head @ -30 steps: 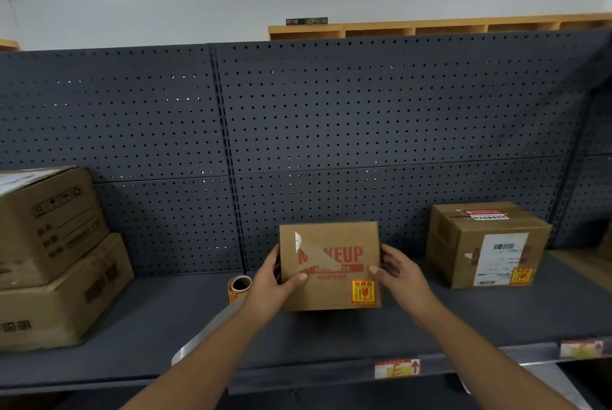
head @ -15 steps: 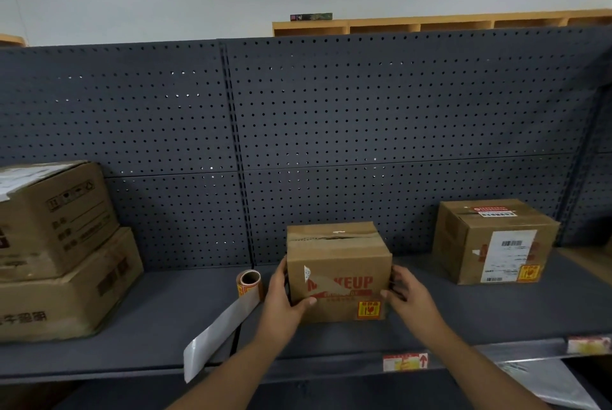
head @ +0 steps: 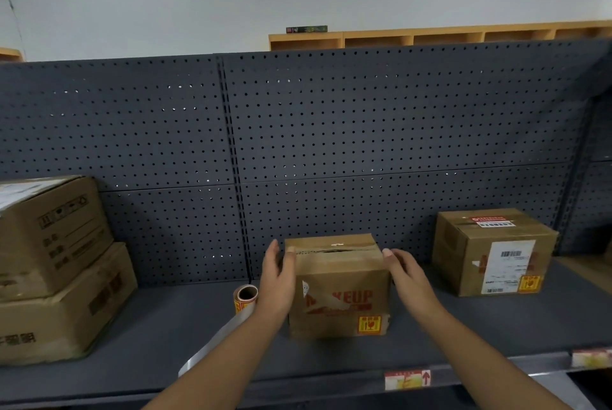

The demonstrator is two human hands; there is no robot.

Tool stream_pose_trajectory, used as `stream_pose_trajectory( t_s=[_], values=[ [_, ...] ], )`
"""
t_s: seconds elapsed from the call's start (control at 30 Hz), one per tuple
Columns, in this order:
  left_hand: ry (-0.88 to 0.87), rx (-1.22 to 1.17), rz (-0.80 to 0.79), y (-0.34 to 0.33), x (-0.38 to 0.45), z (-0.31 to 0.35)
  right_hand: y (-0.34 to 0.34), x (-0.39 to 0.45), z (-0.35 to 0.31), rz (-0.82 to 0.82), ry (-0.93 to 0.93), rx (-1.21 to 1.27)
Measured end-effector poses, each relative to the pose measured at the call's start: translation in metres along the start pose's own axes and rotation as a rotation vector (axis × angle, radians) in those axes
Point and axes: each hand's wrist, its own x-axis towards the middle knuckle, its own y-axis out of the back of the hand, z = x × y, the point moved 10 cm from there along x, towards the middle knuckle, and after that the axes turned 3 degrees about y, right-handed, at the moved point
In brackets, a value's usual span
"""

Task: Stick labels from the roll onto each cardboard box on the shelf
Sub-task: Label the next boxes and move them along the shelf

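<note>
A small cardboard box (head: 337, 280) printed "MAKEUP" stands on the dark shelf (head: 470, 327), with a yellow label (head: 368, 324) at its lower right front. My left hand (head: 276, 280) lies flat along its left side, thumb at the top corner. My right hand (head: 407, 277) is at its right side with fingers straight. Neither hand grips the box. The label roll (head: 245, 297) stands just left of my left wrist, and its backing strip (head: 215, 340) trails over the shelf's front edge.
A second box (head: 463, 254) at the right carries a shipping label and a yellow label (head: 529, 283). Two larger boxes are stacked at the left, an upper box (head: 56, 230) on a lower box (head: 66, 310). A pegboard (head: 331, 128) backs the shelf.
The small box went from held up and tilted toward me to resting on the shelf, farther back. Both hands have loosened and slid up along its sides.
</note>
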Motion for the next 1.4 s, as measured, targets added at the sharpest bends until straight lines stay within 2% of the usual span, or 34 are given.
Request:
stream_pose_trajectory(
  t_s=[0.13,0.37,0.77,1.03,1.4],
  values=[
    [0.116,-0.003,0.005,-0.008,0.012,-0.004,0.0,0.021,-0.002,0.057,-0.075,0.034],
    [0.24,-0.104,-0.011,-0.014,0.01,-0.019,-0.025,0.018,0.0,-0.081,-0.152,0.042],
    [0.197,-0.131,-0.031,-0.031,-0.008,-0.008,-0.013,0.001,-0.002,-0.005,-0.148,0.08],
    [0.159,-0.112,-0.04,-0.066,-0.008,0.022,0.026,-0.01,-0.03,-0.027,-0.011,0.125],
    [0.164,-0.163,-0.189,-0.188,-0.035,0.042,0.159,-0.017,-0.007,0.282,-0.052,0.107]
  ],
)
